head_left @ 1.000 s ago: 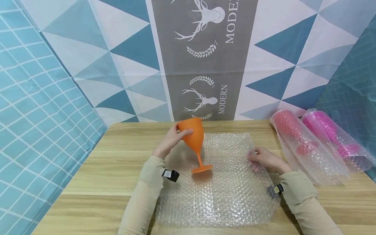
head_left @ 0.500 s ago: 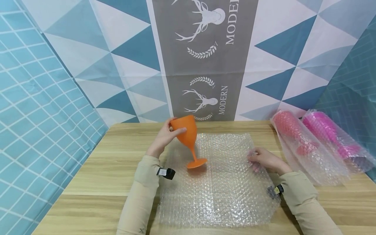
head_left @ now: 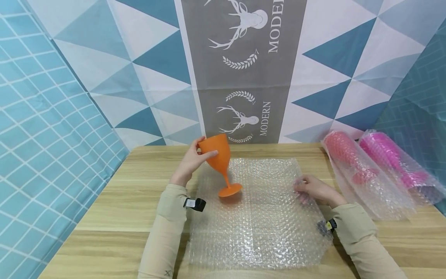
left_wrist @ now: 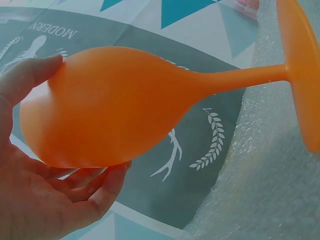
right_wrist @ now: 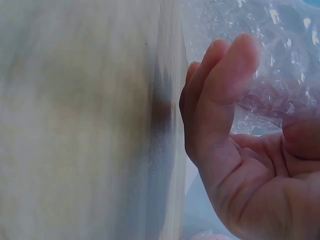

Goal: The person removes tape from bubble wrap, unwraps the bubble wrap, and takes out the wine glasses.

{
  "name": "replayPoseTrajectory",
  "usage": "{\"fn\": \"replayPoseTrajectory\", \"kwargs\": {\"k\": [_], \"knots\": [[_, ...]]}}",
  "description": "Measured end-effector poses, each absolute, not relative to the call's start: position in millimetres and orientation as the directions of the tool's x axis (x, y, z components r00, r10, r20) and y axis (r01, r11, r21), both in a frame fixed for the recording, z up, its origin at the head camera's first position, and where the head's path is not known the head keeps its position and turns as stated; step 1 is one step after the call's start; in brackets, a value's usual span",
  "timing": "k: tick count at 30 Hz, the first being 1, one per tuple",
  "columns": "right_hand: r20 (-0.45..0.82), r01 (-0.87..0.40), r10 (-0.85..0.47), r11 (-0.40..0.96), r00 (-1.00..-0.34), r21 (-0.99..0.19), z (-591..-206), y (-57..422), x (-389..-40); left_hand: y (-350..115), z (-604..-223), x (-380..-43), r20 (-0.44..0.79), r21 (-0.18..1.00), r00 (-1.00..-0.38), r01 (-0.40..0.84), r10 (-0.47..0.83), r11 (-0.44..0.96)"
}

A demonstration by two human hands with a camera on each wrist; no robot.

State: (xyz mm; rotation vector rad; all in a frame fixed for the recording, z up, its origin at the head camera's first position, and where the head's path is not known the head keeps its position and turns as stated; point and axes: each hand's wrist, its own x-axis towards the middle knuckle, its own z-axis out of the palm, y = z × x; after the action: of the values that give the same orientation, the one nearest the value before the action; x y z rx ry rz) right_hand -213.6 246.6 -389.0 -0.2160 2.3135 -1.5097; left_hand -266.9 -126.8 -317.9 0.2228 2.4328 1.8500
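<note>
My left hand (head_left: pixel 188 164) grips an orange plastic goblet (head_left: pixel 218 155) by its bowl, thumb on the near side and fingers behind. The goblet tilts, its rim up to the left and its round foot (head_left: pixel 230 190) low over the bubble wrap (head_left: pixel 275 228). In the left wrist view, thumb and fingers lie on either side of the goblet bowl (left_wrist: pixel 110 110) near the rim. At the wrap's right edge my right hand (head_left: pixel 315 188) pinches the film, with some fingers showing through from beneath. The right wrist view has those curled fingers (right_wrist: pixel 215 95) beside the clear bubble wrap (right_wrist: pixel 280 45).
To the right, a red goblet (head_left: pixel 343 149) and a pink goblet (head_left: pixel 385 149) lie side by side in bubble wrap. The wooden table (head_left: pixel 115 217) meets a patterned cloth backdrop (head_left: pixel 153 58) at its far edge.
My left hand has carried the orange goblet a little left and up, away from the middle of the wrap. The right hand has stayed at the wrap's edge.
</note>
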Motion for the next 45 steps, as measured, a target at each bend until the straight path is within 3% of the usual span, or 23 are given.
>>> {"fn": "replayPoseTrajectory", "kwargs": {"k": [20, 45], "knots": [[-0.226, 0.076, -0.329, 0.411, -0.917, -0.908, -388, 248, -214, -150, -309, -265, 0.074, 0.984, -0.993, 0.088, 0.088, 0.156], [-0.219, 0.065, -0.347, 0.406, -0.912, -0.912, -389, 249, -213, -173, -306, -265, 0.125, 0.985, -0.992, 0.120, -0.029, 0.120]]}}
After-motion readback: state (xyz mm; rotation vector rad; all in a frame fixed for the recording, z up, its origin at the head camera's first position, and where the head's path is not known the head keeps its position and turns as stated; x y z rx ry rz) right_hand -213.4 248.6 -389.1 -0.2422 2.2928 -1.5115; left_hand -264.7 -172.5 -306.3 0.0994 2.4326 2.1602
